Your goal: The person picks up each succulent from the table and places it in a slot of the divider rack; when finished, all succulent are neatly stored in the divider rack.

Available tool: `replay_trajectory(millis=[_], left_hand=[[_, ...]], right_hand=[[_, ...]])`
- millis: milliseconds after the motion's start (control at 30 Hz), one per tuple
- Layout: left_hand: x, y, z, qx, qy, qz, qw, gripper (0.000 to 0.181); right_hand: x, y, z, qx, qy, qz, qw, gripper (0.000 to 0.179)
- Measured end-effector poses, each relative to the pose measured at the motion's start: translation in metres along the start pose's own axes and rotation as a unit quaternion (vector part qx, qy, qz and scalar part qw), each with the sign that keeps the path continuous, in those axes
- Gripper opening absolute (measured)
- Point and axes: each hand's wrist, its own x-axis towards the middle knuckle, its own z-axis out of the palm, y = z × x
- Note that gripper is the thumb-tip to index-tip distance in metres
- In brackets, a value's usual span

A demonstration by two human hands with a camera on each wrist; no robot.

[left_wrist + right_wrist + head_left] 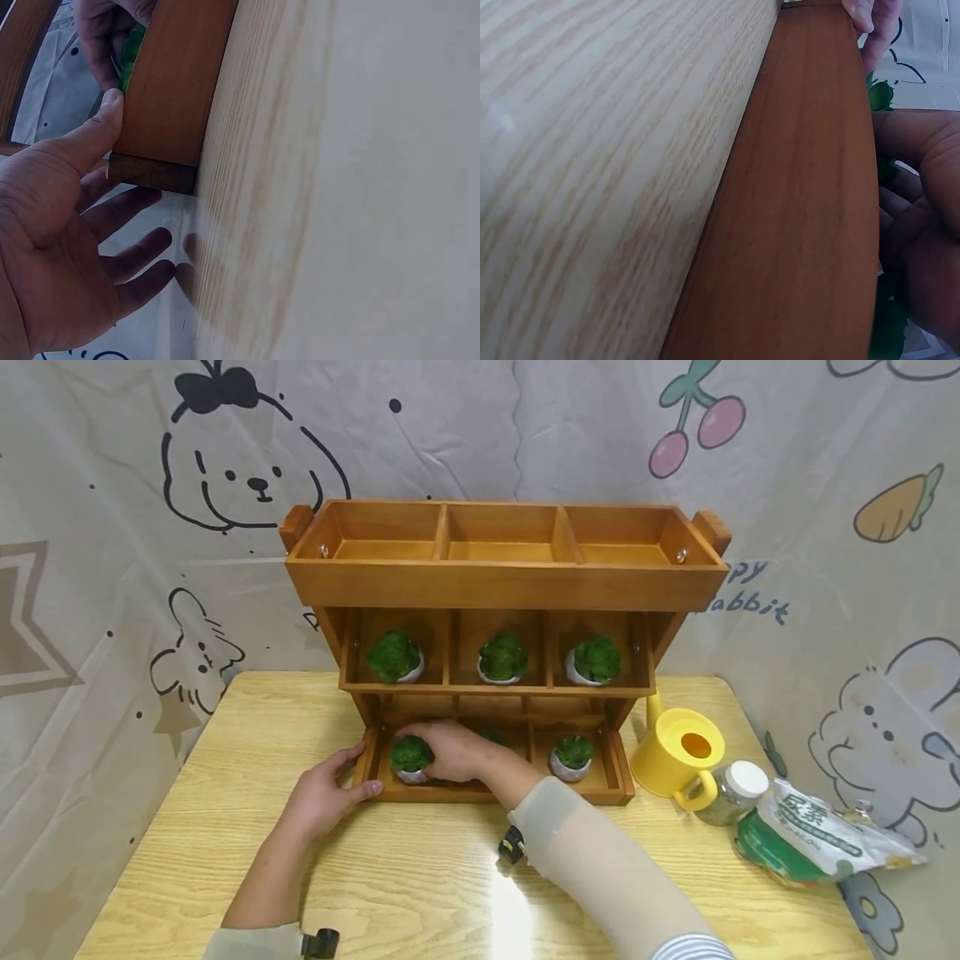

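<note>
A three-tier wooden plant shelf (506, 585) stands on the table, each tier split into three compartments. At its lowest tier, my right hand (453, 752) reaches into the left compartment and holds a small potted succulent (411, 756) with green leaves and a whitish pot. Its fingers go behind the pot, partly hidden there. My left hand (327, 793) grips the left end of that tier. In the left wrist view, the thumb (101, 127) lies at the rim, with fingers around the outer end. Another potted succulent (572, 756) sits in the lowest right compartment; a middle one is mostly covered by my right hand.
Three potted succulents (502, 658) fill the middle tier, while the top tier holds none. To the right stand a yellow watering can (671, 756), a white-lidded jar (735, 791) and a green-and-white bag (817, 835). A printed cloth (480, 435) hangs behind and on both sides.
</note>
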Motion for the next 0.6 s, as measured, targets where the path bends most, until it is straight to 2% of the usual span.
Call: replay_trajectory(millis=[300, 400, 600], left_hand=[[0.001, 0.001, -0.001, 0.005, -0.007, 0.004, 1.0, 0.083], [0.002, 0.001, -0.003, 0.016, -0.012, 0.011, 0.9997, 0.084], [0.004, 0.003, -0.005, 0.043, -0.02, 0.031, 0.9984, 0.084]], right_hand=[[-0.011, 0.001, -0.005, -0.003, 0.018, -0.001, 0.9998, 0.073], [-0.016, 0.005, -0.008, 0.011, 0.025, -0.009, 0.9996, 0.074], [-0.031, 0.011, -0.016, 0.073, 0.038, -0.009, 0.9966, 0.076]])
